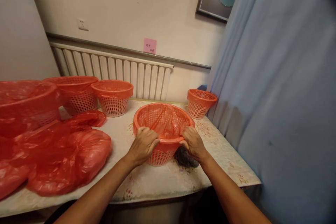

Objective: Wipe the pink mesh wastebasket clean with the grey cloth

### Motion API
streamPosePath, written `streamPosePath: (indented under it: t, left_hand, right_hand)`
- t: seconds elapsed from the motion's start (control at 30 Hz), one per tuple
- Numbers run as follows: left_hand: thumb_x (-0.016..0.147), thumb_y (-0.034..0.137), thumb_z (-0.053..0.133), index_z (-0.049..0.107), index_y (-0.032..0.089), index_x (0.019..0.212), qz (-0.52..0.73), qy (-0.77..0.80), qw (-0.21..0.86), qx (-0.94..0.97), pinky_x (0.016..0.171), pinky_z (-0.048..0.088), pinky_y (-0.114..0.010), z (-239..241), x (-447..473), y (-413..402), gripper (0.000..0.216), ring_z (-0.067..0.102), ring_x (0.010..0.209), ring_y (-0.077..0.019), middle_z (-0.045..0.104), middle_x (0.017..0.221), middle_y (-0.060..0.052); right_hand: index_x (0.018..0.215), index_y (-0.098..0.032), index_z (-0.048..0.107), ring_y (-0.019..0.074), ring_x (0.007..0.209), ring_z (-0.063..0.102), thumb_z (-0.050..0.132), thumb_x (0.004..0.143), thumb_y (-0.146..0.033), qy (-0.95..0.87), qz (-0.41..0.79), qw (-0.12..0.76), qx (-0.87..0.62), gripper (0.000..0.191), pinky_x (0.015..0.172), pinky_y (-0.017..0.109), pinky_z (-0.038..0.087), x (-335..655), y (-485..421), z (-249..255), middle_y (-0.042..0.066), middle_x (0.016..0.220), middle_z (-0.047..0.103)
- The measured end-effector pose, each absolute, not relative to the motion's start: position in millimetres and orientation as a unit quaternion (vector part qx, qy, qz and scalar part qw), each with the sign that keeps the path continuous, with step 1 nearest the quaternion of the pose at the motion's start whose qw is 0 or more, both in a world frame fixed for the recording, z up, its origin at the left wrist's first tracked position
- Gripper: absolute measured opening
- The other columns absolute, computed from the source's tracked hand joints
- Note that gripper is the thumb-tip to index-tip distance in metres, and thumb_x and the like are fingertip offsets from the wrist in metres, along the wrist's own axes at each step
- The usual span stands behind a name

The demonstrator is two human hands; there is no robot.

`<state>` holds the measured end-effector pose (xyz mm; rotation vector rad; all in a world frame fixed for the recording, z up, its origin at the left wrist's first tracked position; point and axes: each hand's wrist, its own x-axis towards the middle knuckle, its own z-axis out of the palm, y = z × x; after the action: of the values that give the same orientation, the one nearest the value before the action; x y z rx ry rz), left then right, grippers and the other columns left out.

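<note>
In front of me on the table stands a perforated plastic basket [160, 156], its inside lined with a thin red plastic bag [164, 122] folded over the rim. My left hand [144, 144] is closed on the near left of the rim, thumb pressing the bag's edge. On the near right of the same rim, my right hand [193, 140] is closed too, its fingers partly hidden. A dark crumpled bundle [186, 157] lies on the table beside the basket, partly behind my right hand; I cannot make out what it is.
Red-lined baskets stand at the left, including one basket [114, 103] near the radiator [110, 68]; a smaller basket [198, 106] is at the back right. Red plastic bags [70, 157] sprawl over the left of the table [157, 189]. A blue curtain [275, 94] borders the right.
</note>
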<state>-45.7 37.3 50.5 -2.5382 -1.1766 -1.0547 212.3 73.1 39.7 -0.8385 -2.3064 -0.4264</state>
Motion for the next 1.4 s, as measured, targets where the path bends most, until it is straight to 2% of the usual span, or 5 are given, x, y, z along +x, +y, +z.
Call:
streamPosePath:
  t: [0.37, 0.57, 0.97, 1.23, 1.4]
  left_hand:
    - [0.093, 0.023, 0.042, 0.059, 0.020, 0.105, -0.362, -0.407, 0.091, -0.834, 0.095, 0.030, -0.044, 62.5, -35.2, 21.0, 0.020, 0.051, 0.096, -0.0215, 0.065, 0.097, -0.005]
    - [0.095, 0.027, 0.037, 0.058, 0.019, 0.085, -0.347, -0.419, 0.095, -0.834, 0.083, 0.035, -0.042, 48.9, -19.7, 17.9, 0.025, 0.049, 0.080, -0.0207, 0.060, 0.079, -0.004]
    - [0.095, 0.031, 0.035, 0.057, 0.019, 0.081, -0.357, -0.375, 0.078, -0.852, 0.080, 0.034, -0.039, 51.0, -47.4, 50.9, 0.029, 0.046, 0.075, -0.0193, 0.057, 0.075, -0.003]
    - [0.093, 0.023, 0.041, 0.056, 0.020, 0.107, -0.377, -0.393, 0.114, -0.831, 0.094, 0.030, -0.044, 56.4, -35.6, 31.6, 0.020, 0.049, 0.098, -0.0223, 0.063, 0.100, -0.006]
    - [0.095, 0.025, 0.037, 0.057, 0.018, 0.086, -0.345, -0.398, 0.122, -0.841, 0.085, 0.034, -0.042, 46.1, -17.4, 29.4, 0.023, 0.047, 0.077, -0.0202, 0.058, 0.076, -0.004]
  right_hand:
    - [0.074, -0.019, 0.052, 0.0205, 0.074, 0.041, 0.038, 0.095, -0.042, -0.817, -0.219, 0.334, -0.416, 0.033, 0.071, 0.035, 0.030, 156.8, 43.3, 34.5, 0.005, 0.075, 0.052]
    - [0.082, -0.020, 0.055, 0.0208, 0.076, 0.043, 0.042, 0.095, -0.036, -0.838, -0.218, 0.296, -0.403, 0.024, 0.070, 0.035, 0.028, 142.2, 29.9, 41.3, 0.005, 0.078, 0.055]
    - [0.089, -0.020, 0.055, 0.0215, 0.084, 0.047, 0.018, 0.093, -0.058, -0.866, -0.128, 0.353, -0.329, 0.054, 0.085, 0.039, 0.037, 225.0, 81.8, 39.7, 0.006, 0.083, 0.054]
    - [0.074, -0.020, 0.052, 0.0210, 0.075, 0.042, 0.040, 0.094, -0.043, -0.811, -0.214, 0.342, -0.425, 0.033, 0.073, 0.036, 0.032, 162.7, 47.7, 34.5, 0.005, 0.076, 0.052]
    - [0.081, -0.020, 0.055, 0.0210, 0.075, 0.043, 0.042, 0.094, -0.035, -0.827, -0.210, 0.305, -0.423, 0.024, 0.071, 0.036, 0.029, 143.7, 33.8, 42.2, 0.005, 0.079, 0.055]
